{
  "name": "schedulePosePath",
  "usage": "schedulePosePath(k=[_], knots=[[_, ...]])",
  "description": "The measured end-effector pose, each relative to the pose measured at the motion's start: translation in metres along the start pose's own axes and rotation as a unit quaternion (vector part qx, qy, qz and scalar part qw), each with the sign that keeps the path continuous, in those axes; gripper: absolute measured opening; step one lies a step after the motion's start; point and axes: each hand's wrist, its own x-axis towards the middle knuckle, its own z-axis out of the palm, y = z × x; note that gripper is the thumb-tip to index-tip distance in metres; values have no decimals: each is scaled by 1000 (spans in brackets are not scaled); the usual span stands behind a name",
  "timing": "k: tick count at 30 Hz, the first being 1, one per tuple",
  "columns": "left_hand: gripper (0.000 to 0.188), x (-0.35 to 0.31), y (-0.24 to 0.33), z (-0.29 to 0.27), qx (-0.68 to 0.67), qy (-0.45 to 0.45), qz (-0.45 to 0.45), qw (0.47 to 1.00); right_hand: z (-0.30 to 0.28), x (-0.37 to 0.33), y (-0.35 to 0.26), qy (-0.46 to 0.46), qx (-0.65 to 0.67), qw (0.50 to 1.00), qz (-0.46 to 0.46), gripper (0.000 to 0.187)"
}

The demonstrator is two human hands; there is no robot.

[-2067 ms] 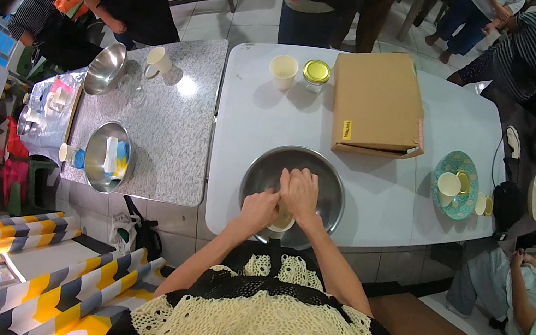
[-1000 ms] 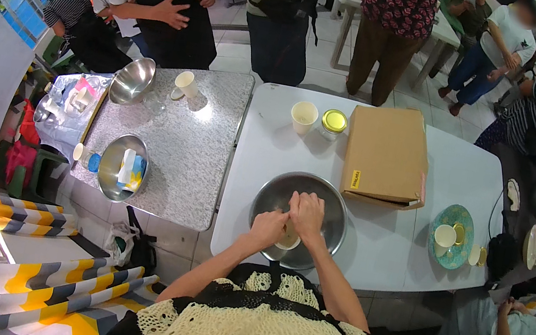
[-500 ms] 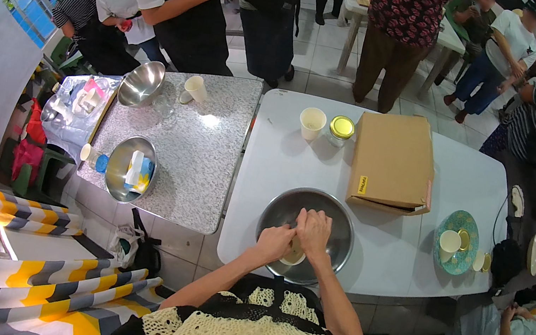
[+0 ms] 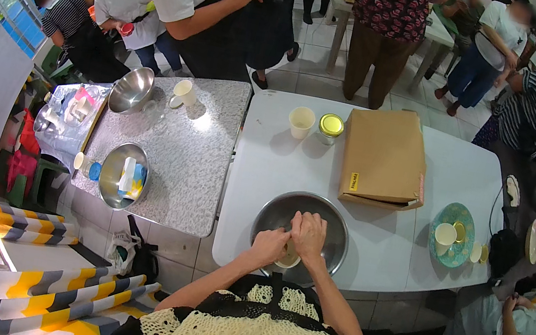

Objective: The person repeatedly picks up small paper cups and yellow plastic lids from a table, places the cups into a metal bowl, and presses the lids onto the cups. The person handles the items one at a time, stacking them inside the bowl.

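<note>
A wide steel mixing bowl [image 4: 334, 240] stands at the near edge of the white table, and both my hands are over it. My left hand [image 4: 270, 247] is closed, its fingertips near those of the right. Just beyond it, my right hand [image 4: 308, 234] has its fingers curled and pressed together. Whatever they grip is hidden by the fingers. Below and between the hands shows part of a pale, round cup-like thing [image 4: 290, 256] inside the bowl; my wrists and fingers partly cover it.
A cardboard box [image 4: 385, 156], a paper cup [image 4: 301, 122] and a yellow-lidded glass jar [image 4: 330, 127] stand beyond the bowl. A teal plate [image 4: 453, 235] with cups is at the right. Two steel bowls [image 4: 131, 92] rest on the speckled table to the left. Several people stand behind.
The view has shifted slightly, so the tables sit a little further left. My hands stay together over the bowl, with only small finger movement. A person opposite has opened their clasped hands somewhat.
</note>
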Motion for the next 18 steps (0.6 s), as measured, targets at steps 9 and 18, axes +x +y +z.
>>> schedulePosePath(k=[9,18], knots=[[21,18,-4,-5,13,-9,2,1000,5,15,7,19,-9,1000,-5,33],[24,30,-8,-11,20,-2,-15,1000,13,32,14,3,-30,999,-35,29]])
